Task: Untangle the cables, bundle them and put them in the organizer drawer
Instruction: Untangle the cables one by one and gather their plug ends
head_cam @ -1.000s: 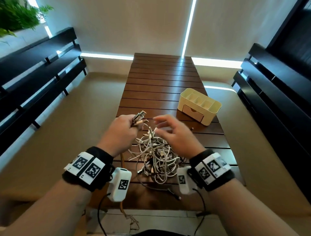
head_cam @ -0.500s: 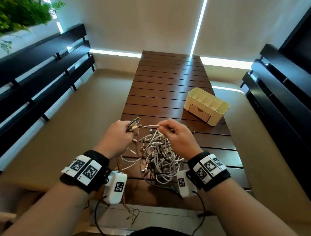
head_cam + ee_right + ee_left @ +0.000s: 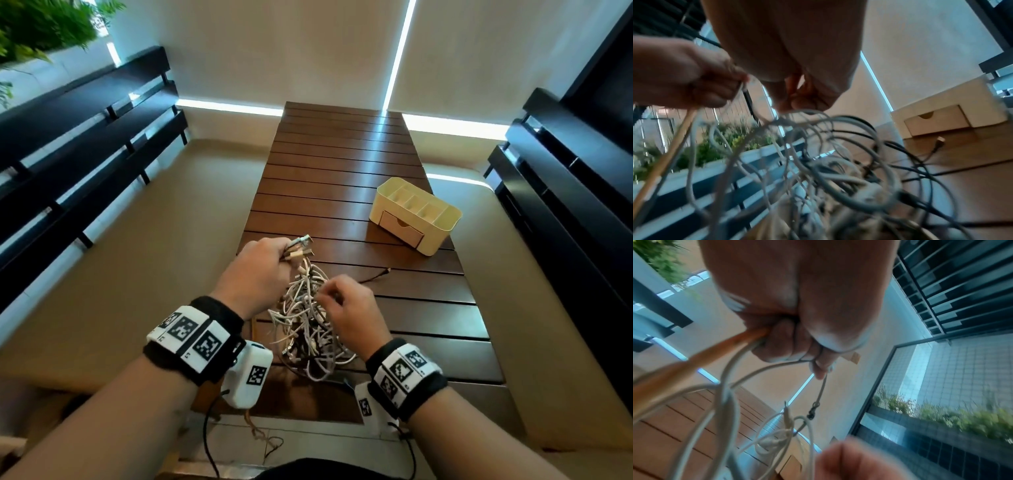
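Observation:
A tangle of white, grey and dark cables (image 3: 310, 329) lies at the near end of the wooden slat table (image 3: 342, 164). My left hand (image 3: 260, 270) is fisted round several cable ends, whose plugs (image 3: 299, 248) stick out past its knuckles; in the left wrist view the left hand (image 3: 797, 331) clamps an orange and white cables. My right hand (image 3: 346, 308) pinches a white strand at the top of the tangle; the right wrist view shows the right hand (image 3: 797, 97) with its fingertips on a loop (image 3: 807, 113). The cream organizer (image 3: 416, 214) stands far right, its drawer (image 3: 400, 228) closed.
One dark cable end (image 3: 376, 275) trails over the table to the right of the tangle. Black slatted benches (image 3: 85, 144) flank the table on both sides. A cable (image 3: 257, 435) hangs off the near table edge.
My right hand has dropped from beside the left fist down to the top of the tangle and closed on a strand. The left hand keeps its hold on the plugs.

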A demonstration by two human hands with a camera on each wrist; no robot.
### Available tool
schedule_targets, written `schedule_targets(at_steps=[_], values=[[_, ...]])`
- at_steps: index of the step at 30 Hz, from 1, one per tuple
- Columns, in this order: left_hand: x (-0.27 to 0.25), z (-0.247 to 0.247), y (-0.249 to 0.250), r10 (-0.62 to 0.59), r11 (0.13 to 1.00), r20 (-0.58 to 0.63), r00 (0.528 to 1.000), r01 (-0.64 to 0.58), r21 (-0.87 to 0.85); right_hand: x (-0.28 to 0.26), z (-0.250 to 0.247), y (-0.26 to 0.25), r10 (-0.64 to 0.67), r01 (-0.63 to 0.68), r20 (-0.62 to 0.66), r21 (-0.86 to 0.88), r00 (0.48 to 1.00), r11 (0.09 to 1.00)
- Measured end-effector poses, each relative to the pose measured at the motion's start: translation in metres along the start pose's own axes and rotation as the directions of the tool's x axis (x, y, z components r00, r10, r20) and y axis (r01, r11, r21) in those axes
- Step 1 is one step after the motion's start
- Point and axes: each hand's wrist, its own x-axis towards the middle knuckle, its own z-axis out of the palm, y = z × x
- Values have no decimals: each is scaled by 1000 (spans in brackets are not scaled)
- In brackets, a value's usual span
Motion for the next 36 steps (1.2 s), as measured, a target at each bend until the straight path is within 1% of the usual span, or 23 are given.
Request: schedule_targets(at_steps=[2, 3, 4, 5, 7, 8, 9, 10, 12, 13, 14, 15, 17, 18, 20, 22, 24, 26, 27, 30, 32, 34, 36], values=[[3, -5, -2, -8, 997, -69, 998, 3, -72, -6, 5, 20, -18, 23, 63, -89, 998, 996], [4, -8, -2, -11, 996, -102, 995, 1, -94, -6, 4, 28, 10, 1, 77, -143, 997, 990], [5, -10, -1, -14, 994, -131, 991, -1, -110, -5, 2, 35, 56, -40, 80, -191, 995, 981], [5, -12, 0, -19, 992, -151, 988, 0, -126, -2, -1, 40, 130, -110, 73, -234, 989, 966], [5, -15, 2, -30, 986, -160, 987, 4, -165, 6, -8, 47, 288, -262, 37, -312, 957, 913], [5, -15, 3, -34, 986, -154, 987, 7, -169, 11, -13, 46, 315, -295, 9, -332, 949, 896], [4, -15, 5, -37, 987, -146, 989, 13, -162, 15, -18, 42, 306, -297, -24, -323, 952, 898], [3, -15, 6, -40, 988, -141, 989, 18, -156, 18, -23, 34, 265, -272, -61, -279, 962, 921], [3, -16, 8, -41, 986, -134, 990, 18, -168, 20, -32, 9, 139, -152, -114, -122, 984, 981], [2, -16, 9, -32, 985, -124, 992, 10, -173, 19, -35, -8, 71, -73, -102, -22, 992, 997], [2, -17, 12, -20, 985, -114, 993, 0, -173, 19, -37, -24, 9, -5, -63, 55, 998, 998], [2, -18, 14, -6, 985, -113, 994, -13, -171, 20, -36, -35, -36, 37, -14, 95, 999, 995], [2, -20, 17, 6, 984, -136, 991, -30, -178, 24, -30, -44, -75, 68, 66, 102, 995, 993], [2, -21, 18, 1, 981, -146, 989, -29, -190, 25, -27, -44, -67, 59, 76, 94, 995, 994], [-1, -26, 19, -13, 979, -142, 990, -17, -203, 26, -25, -38, -43, 39, 54, 73, 998, 997], [-8, -30, 17, -29, 981, -104, 994, 8, -195, 24, -28, -33, -17, 17, 9, 59, 1000, 998], [-14, -33, 13, -60, 982, -52, 997, 50, -184, 20, -35, -33, -14, 21, -59, 113, 998, 993], [-20, -33, 9, -78, 982, -9, 997, 75, -173, 16, -41, -45, -79, 93, -78, 192, 994, 977], [-23, -33, 8, -81, 983, 6, 997, 81, -164, 15, -42, -53, -135, 145, -64, 192, 989, 971], [-32, -35, 9, -67, 986, 29, 997, 70, -152, 14, -37, -72, -304, 305, -21, 79, 952, 949], [-38, -37, 9, -60, 986, 43, 997, 66, -151, 12, -31, -77, -350, 350, -7, 55, 937, 935], [-46, -40, 7, -65, 980, 43, 997, 72, -187, 5, -30, -80, -294, 290, 64, 69, 954, 954], [-54, -43, 4, -62, 976, 3, 998, 61, -210, -5, -31, -82, -216, 207, 171, 72, 961, 976]])
